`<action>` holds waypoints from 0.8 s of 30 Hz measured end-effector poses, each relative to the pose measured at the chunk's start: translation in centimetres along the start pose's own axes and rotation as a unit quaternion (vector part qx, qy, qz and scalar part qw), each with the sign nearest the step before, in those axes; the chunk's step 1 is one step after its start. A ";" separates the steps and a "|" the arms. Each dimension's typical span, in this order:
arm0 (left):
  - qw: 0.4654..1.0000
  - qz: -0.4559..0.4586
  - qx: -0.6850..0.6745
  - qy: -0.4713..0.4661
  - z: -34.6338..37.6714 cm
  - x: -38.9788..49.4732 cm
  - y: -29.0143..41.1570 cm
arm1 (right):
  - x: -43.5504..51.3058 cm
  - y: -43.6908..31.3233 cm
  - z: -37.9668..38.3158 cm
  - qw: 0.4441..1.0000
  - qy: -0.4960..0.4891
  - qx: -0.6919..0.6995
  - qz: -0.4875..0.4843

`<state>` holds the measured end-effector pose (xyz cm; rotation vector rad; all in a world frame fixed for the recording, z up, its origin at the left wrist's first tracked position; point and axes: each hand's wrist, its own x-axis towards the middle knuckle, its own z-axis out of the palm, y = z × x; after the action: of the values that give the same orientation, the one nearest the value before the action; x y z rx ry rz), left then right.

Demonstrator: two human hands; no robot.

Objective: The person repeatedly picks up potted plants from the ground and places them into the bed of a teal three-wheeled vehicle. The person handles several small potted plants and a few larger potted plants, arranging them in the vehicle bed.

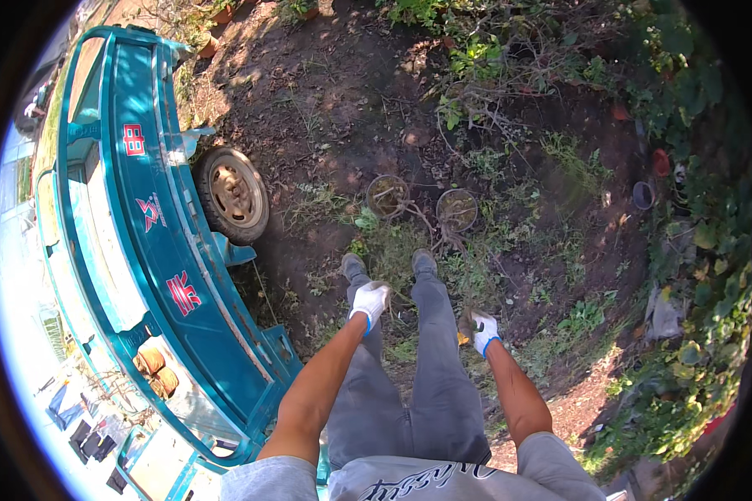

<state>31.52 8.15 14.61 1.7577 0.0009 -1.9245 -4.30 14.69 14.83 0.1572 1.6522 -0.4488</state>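
Observation:
My left hand (371, 299), in a white work glove with a blue cuff, hangs over my left shin with its fingers curled. Whether anything is inside them cannot be made out. My right hand (481, 330), gloved the same way, is beside my right leg; its finger side looks dark and soiled. A small orange-yellow patch shows beside that hand, too small to identify. Beyond my shoes stand two round pots, one on the left (387, 195) and one on the right (457, 210). Bare woody stems (442, 235) lie at their near side.
On the left stands a teal cargo vehicle (156, 206) with a wheel (232, 194) and round brown bundles (156, 369) in its bed. Dry brush (501, 119) is ahead. Leafy vines (695, 376) line the right, near a small grey container (643, 195). Weeds cover the soil.

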 end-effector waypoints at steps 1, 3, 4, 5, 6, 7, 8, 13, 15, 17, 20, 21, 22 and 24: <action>0.991 0.031 0.103 0.073 1.9 2.9 2.0 | 2.5 0.4 0.2 1.000 -0.002 0.021 0.004; 0.962 0.073 0.236 0.117 -1.4 8.4 2.7 | 7.3 1.4 1.6 0.992 -0.064 0.106 -0.040; 0.953 0.085 0.261 0.130 -1.1 10.3 4.3 | 8.2 0.1 3.1 0.994 -0.059 0.092 -0.023; 0.940 0.100 0.298 0.131 0.2 11.8 7.1 | 8.2 -1.2 4.5 0.995 -0.047 0.093 -0.010; 0.931 0.116 0.327 0.111 0.8 12.9 8.9 | 8.9 -1.8 5.8 0.993 -0.044 0.101 -0.037; 0.921 0.134 0.355 0.091 1.6 14.0 10.6 | 9.7 -2.4 6.9 0.991 -0.040 0.108 -0.066; 0.921 0.102 0.375 0.036 3.2 14.6 12.7 | 10.6 -3.0 7.3 0.995 -0.021 0.057 -0.082; 0.965 -0.015 0.190 -0.178 -0.2 19.8 14.0 | 7.7 -3.1 11.3 0.978 0.028 0.041 -0.202; 0.968 -0.028 0.188 -0.163 -1.7 19.8 13.9 | 3.3 -0.5 9.9 0.959 0.021 -0.067 -0.274; 0.985 -0.043 0.129 -0.107 -4.2 21.0 12.4 | -2.1 0.4 9.8 0.984 0.006 0.012 -0.180; 0.991 -0.070 0.092 -0.071 -2.6 21.0 13.3 | -2.6 3.1 7.3 0.984 0.037 0.046 -0.167; 0.990 -0.076 0.068 -0.098 -2.3 21.7 13.4 | -1.5 3.5 7.6 0.982 0.077 0.116 -0.129; 0.986 -0.082 0.083 -0.116 -2.5 23.6 12.8 | -0.1 3.7 8.0 0.977 0.082 0.136 -0.141; 0.975 -0.092 0.151 -0.131 -2.0 25.5 12.6 | 4.7 4.4 8.3 0.974 0.078 0.139 -0.164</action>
<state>37.71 -11.56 -5.03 1.7226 -0.2443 -2.3858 4.27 14.85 8.78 0.1286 1.7707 -0.9409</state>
